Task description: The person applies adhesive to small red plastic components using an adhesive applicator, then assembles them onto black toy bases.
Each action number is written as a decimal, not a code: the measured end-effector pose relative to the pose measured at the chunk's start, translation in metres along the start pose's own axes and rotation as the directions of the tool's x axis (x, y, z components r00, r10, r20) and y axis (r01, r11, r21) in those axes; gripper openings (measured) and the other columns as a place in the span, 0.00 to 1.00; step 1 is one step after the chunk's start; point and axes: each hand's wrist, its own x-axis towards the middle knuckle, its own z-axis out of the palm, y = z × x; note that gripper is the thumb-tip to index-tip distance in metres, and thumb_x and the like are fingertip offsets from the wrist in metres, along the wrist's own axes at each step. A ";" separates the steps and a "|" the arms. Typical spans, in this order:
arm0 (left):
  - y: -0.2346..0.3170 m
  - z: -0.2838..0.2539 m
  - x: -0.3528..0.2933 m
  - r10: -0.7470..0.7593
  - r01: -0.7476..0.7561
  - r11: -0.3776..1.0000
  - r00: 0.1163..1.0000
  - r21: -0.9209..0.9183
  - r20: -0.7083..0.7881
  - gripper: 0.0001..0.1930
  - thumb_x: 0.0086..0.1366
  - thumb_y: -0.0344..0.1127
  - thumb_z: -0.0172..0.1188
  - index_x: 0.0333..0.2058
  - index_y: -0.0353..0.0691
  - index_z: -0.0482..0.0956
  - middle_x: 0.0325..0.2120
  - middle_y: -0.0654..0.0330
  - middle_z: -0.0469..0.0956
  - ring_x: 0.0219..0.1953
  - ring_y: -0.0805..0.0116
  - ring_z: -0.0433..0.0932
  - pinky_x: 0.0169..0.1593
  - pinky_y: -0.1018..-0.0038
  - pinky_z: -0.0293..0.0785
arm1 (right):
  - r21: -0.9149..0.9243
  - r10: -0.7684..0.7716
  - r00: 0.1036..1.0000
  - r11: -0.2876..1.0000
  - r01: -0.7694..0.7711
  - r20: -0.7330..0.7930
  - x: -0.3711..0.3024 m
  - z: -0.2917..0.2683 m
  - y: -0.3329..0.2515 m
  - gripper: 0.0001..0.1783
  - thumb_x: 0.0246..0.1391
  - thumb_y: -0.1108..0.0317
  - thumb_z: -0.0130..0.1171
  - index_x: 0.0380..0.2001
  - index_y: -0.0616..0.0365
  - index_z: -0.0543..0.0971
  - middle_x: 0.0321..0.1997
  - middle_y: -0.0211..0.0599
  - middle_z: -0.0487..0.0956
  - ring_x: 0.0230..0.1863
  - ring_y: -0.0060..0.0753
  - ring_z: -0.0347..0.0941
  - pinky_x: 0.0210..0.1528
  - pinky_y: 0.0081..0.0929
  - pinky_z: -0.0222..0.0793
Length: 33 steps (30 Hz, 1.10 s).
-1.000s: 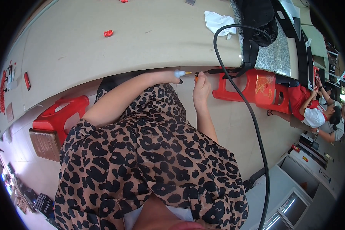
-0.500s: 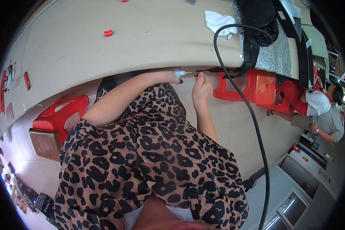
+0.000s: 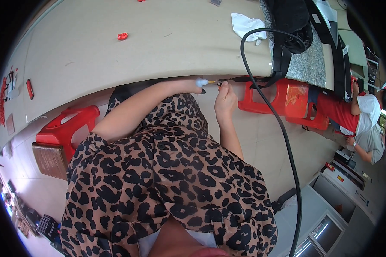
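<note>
Work seems underway, unfinished: at centre frame, the left hand (image 3: 186, 86) grips one bottle (image 3: 201, 82), its nozzle (image 3: 212, 82) just beside one small piece (image 3: 220, 84) pinched by the right hand (image 3: 226, 100). No contact shows; whether anything is applied, I cannot tell. On the desk (image 3: 180, 51): two red bits (image 3: 122, 36) toward upper left, one white cloth (image 3: 246, 26) upper right.

The brown leopard-print shirt (image 3: 171, 167), spotted black, has short sleeves (image 3: 98, 143), a dark button (image 3: 161, 146) and pale neckline cloth (image 3: 203, 238).
</note>
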 end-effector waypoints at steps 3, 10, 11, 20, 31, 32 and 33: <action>-0.002 0.001 0.000 0.005 -0.005 1.000 1.000 -0.020 0.006 0.14 0.38 0.36 0.59 0.25 0.35 0.71 0.19 0.54 0.71 0.22 0.62 0.70 0.29 0.71 0.66 | 0.018 0.003 1.000 1.000 -0.003 0.000 -0.001 0.001 0.001 0.22 0.52 0.55 0.35 0.22 0.61 0.73 0.18 0.50 0.72 0.24 0.54 0.68 0.27 0.41 0.61; -0.007 0.005 0.003 0.020 -0.020 0.999 1.000 -0.041 0.002 0.14 0.38 0.35 0.59 0.25 0.35 0.70 0.18 0.54 0.70 0.22 0.63 0.69 0.29 0.71 0.65 | 0.087 0.052 0.998 0.995 -0.054 0.030 -0.001 0.002 0.000 0.23 0.52 0.55 0.35 0.20 0.63 0.71 0.16 0.50 0.71 0.22 0.53 0.68 0.26 0.40 0.60; -0.006 0.004 0.003 0.016 -0.015 0.999 1.000 -0.030 0.010 0.14 0.38 0.35 0.59 0.25 0.35 0.70 0.18 0.54 0.70 0.22 0.62 0.69 0.29 0.70 0.65 | 0.087 0.052 0.998 0.995 -0.054 0.030 -0.001 0.001 0.000 0.23 0.52 0.55 0.35 0.20 0.63 0.71 0.16 0.50 0.71 0.22 0.53 0.68 0.26 0.40 0.60; -0.003 0.001 0.001 0.034 -0.034 0.999 0.999 -0.009 -0.011 0.13 0.38 0.35 0.58 0.24 0.36 0.70 0.17 0.54 0.70 0.21 0.62 0.69 0.28 0.70 0.65 | 0.101 0.053 0.998 0.993 -0.057 0.036 0.000 0.002 0.001 0.24 0.52 0.55 0.35 0.18 0.64 0.70 0.15 0.50 0.70 0.21 0.53 0.67 0.25 0.40 0.59; -0.006 0.003 0.001 0.058 -0.059 0.998 0.998 -0.033 -0.029 0.13 0.38 0.36 0.58 0.24 0.36 0.70 0.18 0.54 0.70 0.22 0.62 0.69 0.29 0.70 0.65 | 0.144 0.063 0.995 0.987 -0.073 0.075 0.000 0.002 0.002 0.24 0.52 0.56 0.34 0.18 0.65 0.70 0.15 0.48 0.71 0.21 0.51 0.68 0.26 0.39 0.59; -0.007 0.003 0.001 0.057 -0.059 0.997 0.998 -0.052 -0.021 0.14 0.38 0.36 0.58 0.25 0.36 0.70 0.18 0.54 0.70 0.22 0.62 0.69 0.29 0.70 0.65 | 0.144 0.063 0.995 0.987 -0.073 0.076 0.000 0.002 0.003 0.24 0.52 0.56 0.34 0.18 0.65 0.70 0.15 0.48 0.71 0.21 0.51 0.68 0.26 0.39 0.59; -0.008 0.004 0.001 0.057 -0.058 0.996 0.998 -0.070 -0.014 0.14 0.39 0.36 0.58 0.25 0.36 0.70 0.18 0.54 0.70 0.22 0.62 0.69 0.29 0.70 0.65 | 0.146 0.063 0.995 0.987 -0.074 0.079 0.000 0.003 0.004 0.24 0.52 0.56 0.34 0.18 0.65 0.71 0.15 0.48 0.71 0.22 0.50 0.68 0.26 0.38 0.60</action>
